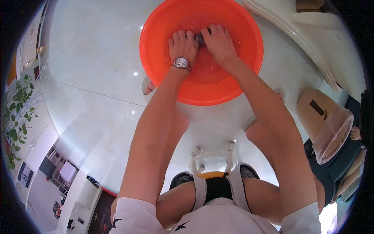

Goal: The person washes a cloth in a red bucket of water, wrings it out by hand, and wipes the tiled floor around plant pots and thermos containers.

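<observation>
A big orange-red basin (202,97) stands on the floor in front of me, with what looks like shallow water in it. Inside it, my left hand (183,46) has its fingers curled down, a round-faced watch (181,62) on its wrist. Close beside it, my right hand (219,43) is bent over in the same way. Between the two hands a small piece of dark cloth (200,39) shows, gripped from both sides. Most of the cloth is hidden under my fingers, so its exact kind cannot be made out.
Pale glossy floor tiles (97,58) surround the basin. At the upper right is cream furniture with a curved edge (300,35). Slippers, one tan (315,109), and a translucent pinkish thing (333,134) lie at the right. A leafy plant (19,113) is far left.
</observation>
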Demonstrator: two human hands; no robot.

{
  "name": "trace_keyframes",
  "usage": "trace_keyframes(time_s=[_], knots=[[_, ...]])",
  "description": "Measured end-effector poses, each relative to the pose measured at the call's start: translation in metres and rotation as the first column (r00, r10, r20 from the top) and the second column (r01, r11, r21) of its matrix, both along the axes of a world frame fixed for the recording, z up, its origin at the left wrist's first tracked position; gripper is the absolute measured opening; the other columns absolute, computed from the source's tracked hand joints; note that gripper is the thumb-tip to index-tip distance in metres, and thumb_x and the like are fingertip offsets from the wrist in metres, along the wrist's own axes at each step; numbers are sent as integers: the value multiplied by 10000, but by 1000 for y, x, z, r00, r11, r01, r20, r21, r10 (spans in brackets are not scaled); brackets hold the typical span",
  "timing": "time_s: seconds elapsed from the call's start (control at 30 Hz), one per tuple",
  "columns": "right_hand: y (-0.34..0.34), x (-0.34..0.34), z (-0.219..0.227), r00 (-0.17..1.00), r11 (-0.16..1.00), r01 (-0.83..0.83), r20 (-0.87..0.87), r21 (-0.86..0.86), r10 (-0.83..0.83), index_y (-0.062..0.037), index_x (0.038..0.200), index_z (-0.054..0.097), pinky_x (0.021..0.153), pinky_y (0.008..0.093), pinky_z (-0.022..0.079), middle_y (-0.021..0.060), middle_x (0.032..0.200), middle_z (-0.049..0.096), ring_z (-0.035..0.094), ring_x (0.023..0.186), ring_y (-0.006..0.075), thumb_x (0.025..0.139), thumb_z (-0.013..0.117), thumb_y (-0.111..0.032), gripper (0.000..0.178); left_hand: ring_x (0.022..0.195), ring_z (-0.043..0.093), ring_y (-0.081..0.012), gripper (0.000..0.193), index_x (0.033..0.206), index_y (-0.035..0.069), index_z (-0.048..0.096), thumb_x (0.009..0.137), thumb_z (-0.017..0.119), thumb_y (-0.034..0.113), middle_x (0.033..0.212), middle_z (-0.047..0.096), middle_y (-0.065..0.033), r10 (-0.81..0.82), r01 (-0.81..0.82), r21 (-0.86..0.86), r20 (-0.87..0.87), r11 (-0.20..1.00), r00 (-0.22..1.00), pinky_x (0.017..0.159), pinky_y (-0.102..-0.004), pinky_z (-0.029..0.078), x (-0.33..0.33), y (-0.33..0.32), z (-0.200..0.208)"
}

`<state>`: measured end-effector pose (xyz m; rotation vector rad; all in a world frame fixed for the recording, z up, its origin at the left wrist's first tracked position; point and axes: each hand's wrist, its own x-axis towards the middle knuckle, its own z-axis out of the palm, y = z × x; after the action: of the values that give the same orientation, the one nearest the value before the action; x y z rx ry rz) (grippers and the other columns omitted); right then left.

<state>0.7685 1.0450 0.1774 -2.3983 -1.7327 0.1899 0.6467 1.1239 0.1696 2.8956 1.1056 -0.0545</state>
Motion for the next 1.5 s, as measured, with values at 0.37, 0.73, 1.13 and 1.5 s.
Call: trace_keyframes(time_s=[0.37, 0.73, 1.13, 1.5], knots=[[19, 39, 34, 762, 982, 175, -641, 74, -88, -66, 1135, 526, 823, 413, 495, 144, 1069, 642, 625, 981, 320, 826, 627, -70, 325, 752, 650, -362, 380, 895, 71, 697, 937, 522, 406, 803, 679, -162, 103, 29, -424, 284, 905, 953, 684, -449, 511, 5, 66, 53], [-15, 37, 61, 983, 990, -141, -125, -18, 137, -69, 1054, 617, 832, 462, 505, 151, 1017, 620, 587, 1030, 344, 778, 601, -70, 277, 962, 611, -298, 300, 1013, 45, 587, 923, 569, 331, 1010, 649, -135, -271, 271, -187, 28, 944, 962, 806, -426, 490, -24, 45, 71], [37, 6, 18, 947, 978, 54, -301, -200, -114, -57, 1013, 542, 712, 472, 532, 135, 886, 608, 644, 791, 374, 817, 563, -161, 224, 854, 649, -389, 315, 1105, 54, 529, 926, 527, 313, 921, 667, -218, 28, -66, -369, -109, 927, 994, 718, -502, 506, 0, 44, 4], [-11, 50, 73, 948, 975, -160, -250, 152, 195, -112, 886, 606, 765, 419, 477, 109, 946, 573, 565, 952, 319, 739, 622, -73, 153, 703, 632, -339, 272, 962, 85, 555, 850, 661, 309, 788, 649, -132, -207, 262, -365, 181, 893, 961, 626, -429, 501, -22, 55, 101]])
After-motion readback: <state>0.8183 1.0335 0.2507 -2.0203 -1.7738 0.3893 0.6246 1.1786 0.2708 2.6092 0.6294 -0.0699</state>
